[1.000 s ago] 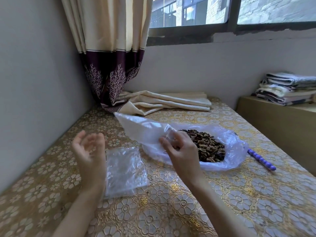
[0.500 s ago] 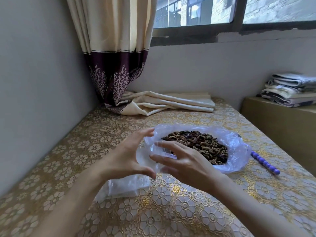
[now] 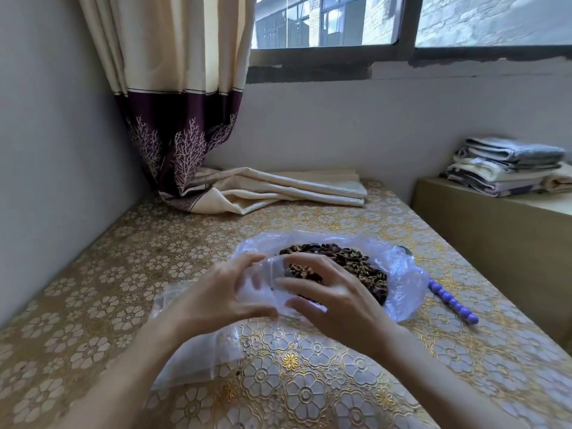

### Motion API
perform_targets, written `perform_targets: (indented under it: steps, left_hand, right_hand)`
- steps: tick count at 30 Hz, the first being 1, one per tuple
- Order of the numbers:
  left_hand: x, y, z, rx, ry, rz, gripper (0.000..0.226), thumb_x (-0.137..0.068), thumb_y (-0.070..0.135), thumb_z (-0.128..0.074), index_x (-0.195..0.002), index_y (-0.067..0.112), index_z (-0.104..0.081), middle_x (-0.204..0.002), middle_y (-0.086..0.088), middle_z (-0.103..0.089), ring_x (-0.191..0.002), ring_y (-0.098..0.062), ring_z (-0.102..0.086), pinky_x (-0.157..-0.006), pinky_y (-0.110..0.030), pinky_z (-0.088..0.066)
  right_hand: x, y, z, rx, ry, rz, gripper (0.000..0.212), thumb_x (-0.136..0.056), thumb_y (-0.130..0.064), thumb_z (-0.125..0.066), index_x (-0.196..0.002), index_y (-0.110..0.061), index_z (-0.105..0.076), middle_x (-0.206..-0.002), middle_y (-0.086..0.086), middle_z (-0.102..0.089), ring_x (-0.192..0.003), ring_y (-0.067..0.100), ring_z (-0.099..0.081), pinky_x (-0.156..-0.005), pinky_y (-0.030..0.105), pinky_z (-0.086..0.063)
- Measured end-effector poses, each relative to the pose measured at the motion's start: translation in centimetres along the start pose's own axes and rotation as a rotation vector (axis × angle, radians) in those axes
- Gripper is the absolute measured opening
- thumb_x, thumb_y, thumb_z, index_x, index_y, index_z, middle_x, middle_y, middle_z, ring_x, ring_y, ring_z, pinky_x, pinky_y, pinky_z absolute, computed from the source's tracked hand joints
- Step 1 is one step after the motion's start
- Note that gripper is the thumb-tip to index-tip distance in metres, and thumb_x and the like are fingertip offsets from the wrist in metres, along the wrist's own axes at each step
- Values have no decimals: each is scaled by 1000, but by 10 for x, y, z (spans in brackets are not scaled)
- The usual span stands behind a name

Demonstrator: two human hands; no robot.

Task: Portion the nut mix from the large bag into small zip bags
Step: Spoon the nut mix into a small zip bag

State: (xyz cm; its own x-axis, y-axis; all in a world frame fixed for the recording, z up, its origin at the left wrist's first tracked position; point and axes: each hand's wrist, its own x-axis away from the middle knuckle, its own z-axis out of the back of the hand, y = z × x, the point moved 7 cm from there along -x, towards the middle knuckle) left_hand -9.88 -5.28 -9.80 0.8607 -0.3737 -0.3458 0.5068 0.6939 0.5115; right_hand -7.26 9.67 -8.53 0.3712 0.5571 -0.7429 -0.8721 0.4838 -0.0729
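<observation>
Your fingers (image 3: pixel 247 261) are curled onto the near rim of the large bag (image 3: pixel 402 274), both hands pinching its film: left hand (image 3: pixel 213 298), right hand (image 3: pixel 334 301). A second ago the left hovered apart over the small zip bags (image 3: pixel 198 351); now it has joined, likely to spread the mouth over the nut mix (image 3: pixel 349 261). The table (image 3: pixel 93 305) is walled on the left, open toward the purple beaded handle (image 3: pixel 452 301).

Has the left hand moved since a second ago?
Yes. The left hand has gone right, off the small zip bags, to the large bag rim.
</observation>
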Motion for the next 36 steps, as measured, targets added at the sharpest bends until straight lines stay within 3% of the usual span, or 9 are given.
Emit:
perform_targets:
  steps: [4, 8, 12, 15, 19, 23, 30, 33, 36]
  left_hand:
    - [3, -15, -1, 38, 140, 49, 84, -58, 71, -59, -124, 20, -44, -64, -10, -57, -43, -4, -45, -43, -11, -38]
    - [11, -16, -4, 81, 267, 30, 90, -57, 87, -46, -120, 22, -46, -83, 12, -59, -62, 2, -56, -59, -9, -45]
    - [14, -12, -5, 105, 334, 21, 95, -61, 85, -44, -115, 8, -53, -87, 7, -59, -67, -3, -59, -68, -3, -42]
    - [18, -11, -7, 100, 371, 29, 103, -60, 86, -43, -118, 2, -51, -90, -2, -60, -68, -11, -58, -70, -4, -44]
    - [23, -14, -10, 108, 382, 55, 104, -57, 88, -43, -120, 5, -46, -86, -1, -61, -63, -18, -60, -65, -10, -48]
    - [24, -13, -13, 117, 369, 60, 103, -58, 88, -44, -119, 5, -47, -84, 1, -60, -66, -8, -59, -63, -5, -47]
    - [29, -25, -9, 205, 413, 124, 94, -54, 86, -50, -120, 19, -45, -93, 10, -60, -82, 4, -59, -71, -12, -48]
    - [30, -31, -9, 234, 430, 154, 93, -52, 86, -52, -121, 25, -43, -97, 9, -60, -92, 3, -57, -78, -14, -44]
    - [30, -31, -9, 236, 427, 153, 89, -53, 85, -53, -120, 27, -42, -96, 15, -60, -91, 10, -58, -79, -13, -44]
  right_hand:
    - [18, 39, 21, -24, 136, -226, 14, -84, -7, -66, -96, -3, -72, -99, 13, -67, -88, 23, -66, -77, 30, -56]
    - [57, 92, 57, 196, 280, -572, 15, -82, 2, -66, -95, -1, -70, -88, 14, -67, -79, 28, -64, -72, 36, -53]
    - [118, 143, 77, 390, 216, -1078, 21, -90, -15, -57, -104, -5, -68, -110, 17, -62, -107, 37, -51, -89, 45, -38]
    - [149, 155, 80, 430, 105, -1273, 30, -94, -27, -50, -114, -11, -64, -124, 14, -54, -118, 34, -41, -96, 42, -31]
    - [159, 158, 71, 494, -126, -1332, 39, -91, -45, -50, -111, -14, -60, -125, 10, -50, -120, 29, -38, -96, 42, -30]
    - [158, 157, 69, 534, -136, -1334, 31, -94, -37, -48, -103, -8, -58, -120, 11, -52, -117, 29, -40, -96, 43, -31]
    - [133, 133, 94, 297, 486, -1142, 17, -92, -20, -58, -95, -4, -57, -81, 14, -64, -70, 29, -58, -58, 35, -43]
    - [113, 121, 93, 109, 617, -1058, 11, -86, -19, -66, -85, -10, -59, -70, 1, -62, -58, 10, -55, -54, 27, -47]
    - [101, 125, 76, -221, 664, -1148, 11, -83, -20, -69, -80, -12, -63, -66, 1, -64, -51, 8, -57, -51, 24, -46]
